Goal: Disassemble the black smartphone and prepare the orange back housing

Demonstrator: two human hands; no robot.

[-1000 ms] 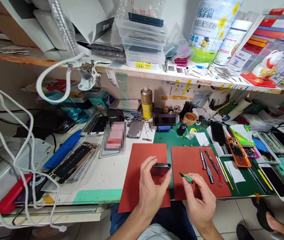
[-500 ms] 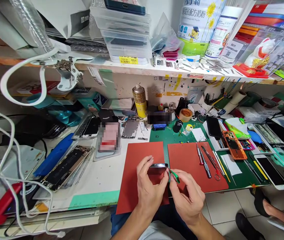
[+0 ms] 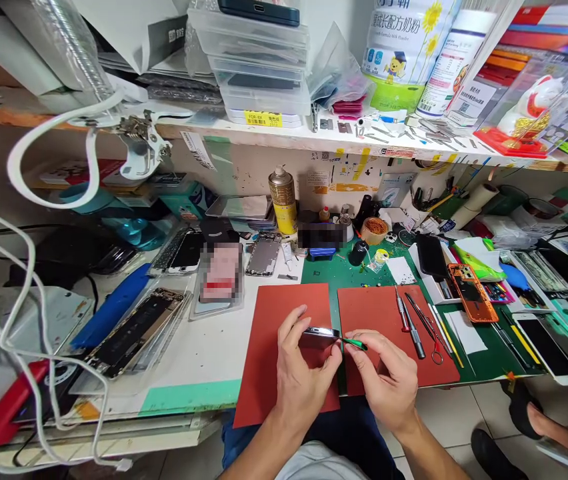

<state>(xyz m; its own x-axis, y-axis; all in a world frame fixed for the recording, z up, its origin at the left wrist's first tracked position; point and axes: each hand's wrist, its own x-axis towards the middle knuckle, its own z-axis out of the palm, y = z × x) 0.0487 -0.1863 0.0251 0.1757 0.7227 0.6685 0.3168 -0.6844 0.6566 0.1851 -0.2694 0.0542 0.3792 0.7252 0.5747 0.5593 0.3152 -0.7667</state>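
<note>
Edge-on above a red-brown mat [image 3: 264, 360], a dark phone [image 3: 320, 331] is gripped by my left hand [image 3: 301, 373], fingers at its far left end and thumb near its right end. My right hand [image 3: 387, 373] pinches a small green tool [image 3: 355, 344] between thumb and fingers. The tool lies nearly level, its tip at the phone's right end by my left thumb. Whether the tip is inside a seam is too small to tell.
A second red-brown mat [image 3: 369, 307] carries a screwdriver [image 3: 414, 330], tweezers [image 3: 421, 313] and red-handled scissors [image 3: 437, 353]. An orange phone housing [image 3: 471, 293] and a white phone [image 3: 549, 347] lie right. An opened phone [image 3: 139, 327] lies left. White cables [image 3: 34, 280] hang at far left.
My right hand has moved slightly right, and the green tool has swung from slanting downward to nearly level. My left hand still holds the phone. The whole view has shifted a little.
</note>
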